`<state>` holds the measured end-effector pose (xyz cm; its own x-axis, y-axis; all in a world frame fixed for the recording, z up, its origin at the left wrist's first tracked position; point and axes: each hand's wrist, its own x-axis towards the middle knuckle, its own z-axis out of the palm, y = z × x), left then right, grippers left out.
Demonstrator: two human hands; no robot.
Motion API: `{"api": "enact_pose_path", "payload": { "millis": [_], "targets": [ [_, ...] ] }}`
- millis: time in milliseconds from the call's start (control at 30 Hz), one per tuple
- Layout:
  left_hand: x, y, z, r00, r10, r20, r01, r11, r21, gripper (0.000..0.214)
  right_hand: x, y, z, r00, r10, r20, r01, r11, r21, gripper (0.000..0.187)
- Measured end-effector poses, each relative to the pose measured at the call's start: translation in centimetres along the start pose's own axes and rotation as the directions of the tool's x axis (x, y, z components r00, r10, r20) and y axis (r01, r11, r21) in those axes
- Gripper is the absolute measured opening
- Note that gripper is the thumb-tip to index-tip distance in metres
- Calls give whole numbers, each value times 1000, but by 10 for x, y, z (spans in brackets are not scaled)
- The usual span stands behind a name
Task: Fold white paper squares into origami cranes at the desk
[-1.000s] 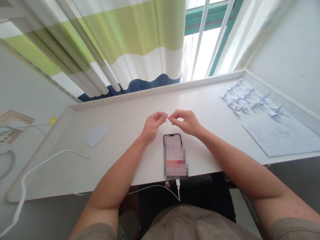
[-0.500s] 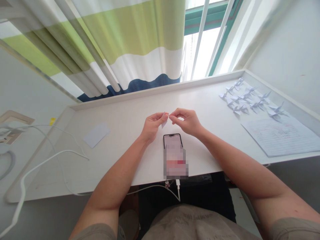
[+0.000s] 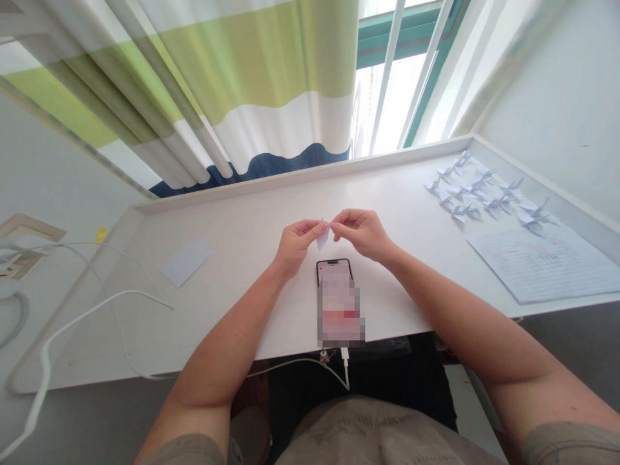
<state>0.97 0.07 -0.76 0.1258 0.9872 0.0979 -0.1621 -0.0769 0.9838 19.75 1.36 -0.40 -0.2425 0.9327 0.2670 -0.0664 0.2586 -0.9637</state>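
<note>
A small piece of folded white paper is pinched between the thumb and fingers of my left hand, above the middle of the desk. My right hand is closed in a pinch at the paper's upper right edge, thumb against forefinger. Its fingertips touch or nearly meet those of the left. Below the paper, a phone lies on the desk with its screen lit and mostly blurred out. The paper's fold details are too small to make out.
Several white paper cranes stand at the desk's back right corner, beyond a written lined sheet. Blank white paper lies at the left. White cables cross the left side. A raised rim runs along the back.
The folded paper has turned slightly and shows more of its face. My right hand has shifted a little left, its fingertips now at the paper's edge.
</note>
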Motion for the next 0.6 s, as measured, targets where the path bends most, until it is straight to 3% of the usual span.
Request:
{"api": "enact_pose_path", "payload": {
  "millis": [400,500,600],
  "targets": [
    [-3,3,6,1000,21,-7,-21,1000,13,39,0,-4,-4,996,61,58,-60,998,-6,21],
    [-2,3,5,999,43,-21,-43,999,6,40,1,-4,-6,995,87,42,-86,996,-6,10],
    [-2,3,5,997,71,-27,-70,997,39,39,2,-4,-8,998,53,17,-53,999,13,11]
  ]
}}
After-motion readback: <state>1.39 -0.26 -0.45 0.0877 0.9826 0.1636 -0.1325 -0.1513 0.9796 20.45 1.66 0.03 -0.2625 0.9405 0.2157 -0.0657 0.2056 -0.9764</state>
